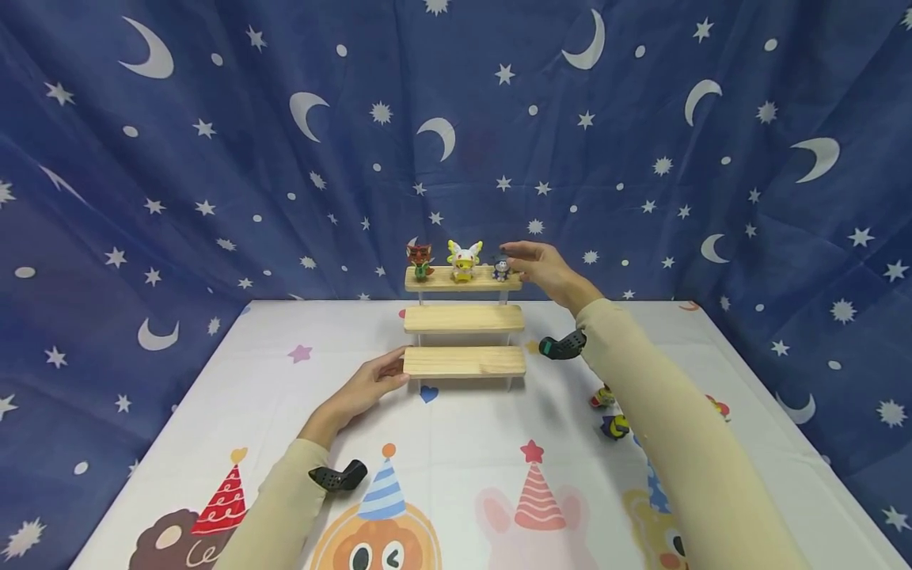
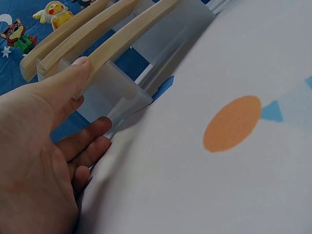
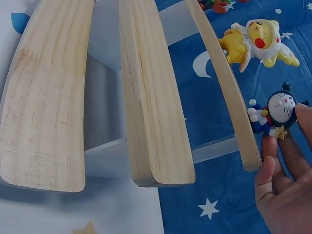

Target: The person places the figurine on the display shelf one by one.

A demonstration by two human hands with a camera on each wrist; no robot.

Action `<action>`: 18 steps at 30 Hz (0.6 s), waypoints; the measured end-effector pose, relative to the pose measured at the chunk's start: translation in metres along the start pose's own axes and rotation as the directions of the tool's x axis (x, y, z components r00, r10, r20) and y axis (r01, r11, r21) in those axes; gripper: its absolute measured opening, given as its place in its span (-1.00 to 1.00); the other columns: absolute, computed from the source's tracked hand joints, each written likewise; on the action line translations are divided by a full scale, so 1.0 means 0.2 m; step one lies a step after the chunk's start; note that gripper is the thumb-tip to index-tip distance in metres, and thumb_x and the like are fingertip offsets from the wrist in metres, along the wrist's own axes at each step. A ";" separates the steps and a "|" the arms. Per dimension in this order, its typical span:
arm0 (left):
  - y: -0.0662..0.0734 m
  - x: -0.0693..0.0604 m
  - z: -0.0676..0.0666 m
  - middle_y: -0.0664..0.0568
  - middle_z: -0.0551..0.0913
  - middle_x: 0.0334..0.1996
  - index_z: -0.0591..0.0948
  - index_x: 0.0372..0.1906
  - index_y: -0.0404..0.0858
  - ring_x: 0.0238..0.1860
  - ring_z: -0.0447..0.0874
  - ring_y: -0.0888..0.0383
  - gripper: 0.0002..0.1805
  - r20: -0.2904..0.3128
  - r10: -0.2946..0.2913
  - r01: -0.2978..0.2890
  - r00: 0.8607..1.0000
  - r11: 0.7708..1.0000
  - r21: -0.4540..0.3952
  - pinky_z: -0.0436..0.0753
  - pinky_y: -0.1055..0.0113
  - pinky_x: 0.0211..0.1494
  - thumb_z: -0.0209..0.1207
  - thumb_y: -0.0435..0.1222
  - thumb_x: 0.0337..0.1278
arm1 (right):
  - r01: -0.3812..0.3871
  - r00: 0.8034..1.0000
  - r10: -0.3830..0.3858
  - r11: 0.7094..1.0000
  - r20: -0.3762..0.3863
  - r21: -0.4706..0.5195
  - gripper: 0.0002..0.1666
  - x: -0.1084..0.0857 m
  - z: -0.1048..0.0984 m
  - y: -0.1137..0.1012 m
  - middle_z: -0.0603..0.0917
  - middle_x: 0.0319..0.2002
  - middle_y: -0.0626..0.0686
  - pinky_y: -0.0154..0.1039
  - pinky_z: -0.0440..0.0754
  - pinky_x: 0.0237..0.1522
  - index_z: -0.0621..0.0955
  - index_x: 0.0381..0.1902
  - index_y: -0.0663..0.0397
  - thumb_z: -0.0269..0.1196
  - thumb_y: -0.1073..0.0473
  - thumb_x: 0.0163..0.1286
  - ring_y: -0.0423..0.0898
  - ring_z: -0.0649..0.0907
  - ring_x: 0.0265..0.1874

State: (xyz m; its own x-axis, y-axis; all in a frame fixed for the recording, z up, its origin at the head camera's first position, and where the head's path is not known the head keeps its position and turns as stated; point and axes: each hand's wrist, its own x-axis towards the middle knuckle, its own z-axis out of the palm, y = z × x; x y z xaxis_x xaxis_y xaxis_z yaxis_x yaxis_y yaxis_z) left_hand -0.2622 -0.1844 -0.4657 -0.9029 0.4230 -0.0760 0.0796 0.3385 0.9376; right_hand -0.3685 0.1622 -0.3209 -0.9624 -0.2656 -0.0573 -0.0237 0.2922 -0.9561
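Observation:
A three-tier wooden shelf (image 1: 464, 360) with clear supports stands on the table. My left hand (image 1: 365, 389) grips the left end of its lowest board; in the left wrist view the thumb of that hand (image 2: 39, 141) lies on the board's end and its fingers are at the clear side panel. My right hand (image 1: 547, 273) pinches a small blue-and-white figure (image 3: 282, 108) at the right end of the top board. Left of it on that board are a yellow figure in a white hood (image 1: 464, 261) and a red-brown fox figure in green (image 1: 420, 261).
Two small figures, one red and yellow (image 1: 602, 397) and one dark blue and yellow (image 1: 615, 427), lie on the table (image 1: 285, 396) beside my right forearm. A blue curtain with moons and stars (image 1: 456, 182) hangs behind and at both sides.

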 end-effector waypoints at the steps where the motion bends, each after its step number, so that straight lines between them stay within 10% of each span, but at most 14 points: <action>1: 0.00 0.00 0.00 -0.23 0.34 0.50 0.12 0.62 -0.13 0.48 0.35 -0.20 -0.22 -0.001 -0.001 0.001 1.000 1.000 -0.004 0.30 -0.15 0.56 0.16 -0.09 0.45 | 0.002 1.000 -0.002 1.000 0.001 0.008 -0.45 0.00 0.00 0.00 0.31 0.55 0.03 0.11 0.39 0.43 0.39 0.48 0.01 0.11 0.20 0.59 0.06 0.39 0.44; 18: -0.01 0.00 0.01 -0.23 0.36 0.49 0.13 0.62 -0.13 0.46 0.37 -0.20 -0.23 -0.012 0.003 -0.003 1.000 1.000 0.005 0.32 -0.16 0.54 0.15 -0.10 0.45 | 0.002 0.999 -0.003 0.999 -0.033 -0.037 -0.38 -0.06 -0.09 -0.02 0.30 0.53 0.18 0.10 0.34 0.51 0.34 0.50 0.12 0.12 0.05 0.59 0.19 0.41 0.43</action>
State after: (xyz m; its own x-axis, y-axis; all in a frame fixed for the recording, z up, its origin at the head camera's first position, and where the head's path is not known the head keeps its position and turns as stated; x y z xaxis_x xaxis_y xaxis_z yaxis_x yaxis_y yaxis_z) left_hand -0.2622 -0.1834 -0.4677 -0.9077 0.4139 -0.0694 0.0843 0.3418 0.9360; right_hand -0.3611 0.1810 -0.3118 -0.9707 -0.2362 -0.0446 -0.0358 0.3257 -0.9448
